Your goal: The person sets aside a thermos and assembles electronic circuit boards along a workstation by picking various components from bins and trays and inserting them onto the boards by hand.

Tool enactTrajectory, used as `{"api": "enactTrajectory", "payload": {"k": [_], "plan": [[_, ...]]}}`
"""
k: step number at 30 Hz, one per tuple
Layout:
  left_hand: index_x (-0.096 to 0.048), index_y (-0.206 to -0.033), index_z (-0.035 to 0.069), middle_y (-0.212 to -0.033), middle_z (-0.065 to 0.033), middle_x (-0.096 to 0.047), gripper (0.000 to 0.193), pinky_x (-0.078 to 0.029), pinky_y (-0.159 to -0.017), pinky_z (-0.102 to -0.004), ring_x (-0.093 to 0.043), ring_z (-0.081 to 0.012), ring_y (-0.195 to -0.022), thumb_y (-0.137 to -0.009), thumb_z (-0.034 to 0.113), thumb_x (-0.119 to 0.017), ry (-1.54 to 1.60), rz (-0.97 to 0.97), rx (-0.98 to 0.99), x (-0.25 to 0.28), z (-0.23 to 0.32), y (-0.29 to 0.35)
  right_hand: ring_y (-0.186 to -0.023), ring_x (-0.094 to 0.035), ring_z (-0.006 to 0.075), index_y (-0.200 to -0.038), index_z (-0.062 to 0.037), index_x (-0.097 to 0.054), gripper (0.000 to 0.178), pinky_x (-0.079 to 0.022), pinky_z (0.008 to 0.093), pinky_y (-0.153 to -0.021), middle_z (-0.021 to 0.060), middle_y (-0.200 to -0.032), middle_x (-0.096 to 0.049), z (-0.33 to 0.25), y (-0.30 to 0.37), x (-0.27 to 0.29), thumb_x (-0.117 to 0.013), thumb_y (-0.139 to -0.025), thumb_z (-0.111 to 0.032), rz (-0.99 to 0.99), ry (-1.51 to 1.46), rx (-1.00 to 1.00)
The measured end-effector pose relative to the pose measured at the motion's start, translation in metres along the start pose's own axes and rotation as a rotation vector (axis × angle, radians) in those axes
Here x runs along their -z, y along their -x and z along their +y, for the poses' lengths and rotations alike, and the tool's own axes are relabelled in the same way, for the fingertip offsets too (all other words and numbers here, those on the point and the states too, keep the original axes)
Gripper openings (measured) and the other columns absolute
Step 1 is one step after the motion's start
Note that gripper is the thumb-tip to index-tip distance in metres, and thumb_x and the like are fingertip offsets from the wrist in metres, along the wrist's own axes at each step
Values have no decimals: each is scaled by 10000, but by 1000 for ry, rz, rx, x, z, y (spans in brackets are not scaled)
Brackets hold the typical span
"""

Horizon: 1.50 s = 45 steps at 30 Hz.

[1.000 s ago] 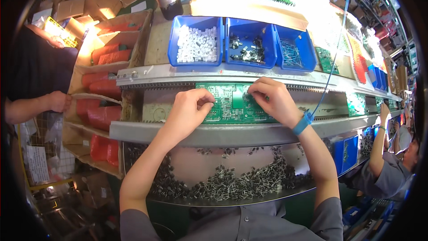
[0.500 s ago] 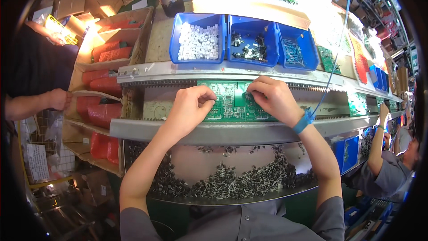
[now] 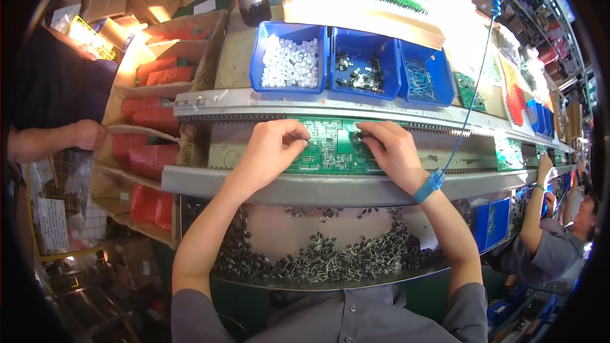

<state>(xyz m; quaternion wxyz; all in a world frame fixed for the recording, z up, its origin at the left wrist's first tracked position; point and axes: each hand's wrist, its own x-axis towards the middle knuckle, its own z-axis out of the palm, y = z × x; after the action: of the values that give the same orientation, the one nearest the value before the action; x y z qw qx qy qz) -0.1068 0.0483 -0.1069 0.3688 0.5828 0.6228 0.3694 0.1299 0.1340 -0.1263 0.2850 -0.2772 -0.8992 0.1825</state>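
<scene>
A green circuit board lies between the two metal rails of a conveyor in front of me. At its left side my left hand is closed, thumb and forefinger pinched over the edge; whatever they hold is too small to name. My right hand reaches over the board's upper right part, its fingers also pinched, their tips hiding what is between them. A blue wrist strap with a cord circles my right wrist. Many small black two-legged components lie heaped in the metal tray nearest me.
Blue bins hold white connectors, black parts and thin leaded pieces. A cardboard box with red-wrapped bundles stands left, beside another person's hand. A co-worker sits right. The near rail runs under my forearms.
The view has shifted slightly. My right hand has dropped a little toward me and flattened, its fingertips staying over the board's upper right part. My left hand remains at the board's left side.
</scene>
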Motion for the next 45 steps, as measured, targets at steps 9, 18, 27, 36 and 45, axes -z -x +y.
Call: {"api": "enactTrajectory", "payload": {"k": [9, 18, 27, 36, 45], "plan": [[-640, -875, -44, -791, -75, -641, 78, -496, -674, -249, -620, -127, -714, -804, -15, -626, -142, 125, -80, 24, 3, -2, -849, -581, 299, -1037, -14, -644, 398, -498, 384, -734, 121, -976, -634, -5, 5, 1, -591, -662, 109, -17, 101, 91], [-637, -870, -39, -764, -97, -634, 84, -482, -635, -270, -595, -155, -658, -790, -21, -622, -233, 143, -113, 18, -11, -6, -825, -589, 293, -1015, -13, -656, 386, -502, 377, -719, 124, -945, -642, -7, 4, -1, -582, -662, 126, 11, 91, 80], [-634, -865, -44, -761, -107, -632, 86, -482, -624, -283, -595, -170, -647, -783, -21, -625, -243, 142, -142, 16, -15, -7, -833, -592, 292, -1004, -11, -656, 361, -503, 374, -716, 120, -944, -644, -7, 5, -2, -587, -677, 126, 18, 90, 79], [-638, -869, -40, -772, -102, -644, 85, -487, -631, -278, -604, -163, -659, -787, -18, -627, -235, 143, -136, 17, -16, -7, -842, -591, 296, -1006, -10, -654, 366, -501, 374, -721, 123, -951, -641, -7, 5, -2, -580, -677, 130, 15, 84, 78], [-636, -871, -43, -779, -114, -645, 87, -490, -641, -286, -611, -179, -667, -789, -22, -621, -267, 129, -134, 17, -14, -7, -852, -587, 294, -1016, -8, -650, 389, -500, 374, -732, 122, -958, -639, -6, 5, -1, -567, -664, 137, 6, 83, 74]]}}
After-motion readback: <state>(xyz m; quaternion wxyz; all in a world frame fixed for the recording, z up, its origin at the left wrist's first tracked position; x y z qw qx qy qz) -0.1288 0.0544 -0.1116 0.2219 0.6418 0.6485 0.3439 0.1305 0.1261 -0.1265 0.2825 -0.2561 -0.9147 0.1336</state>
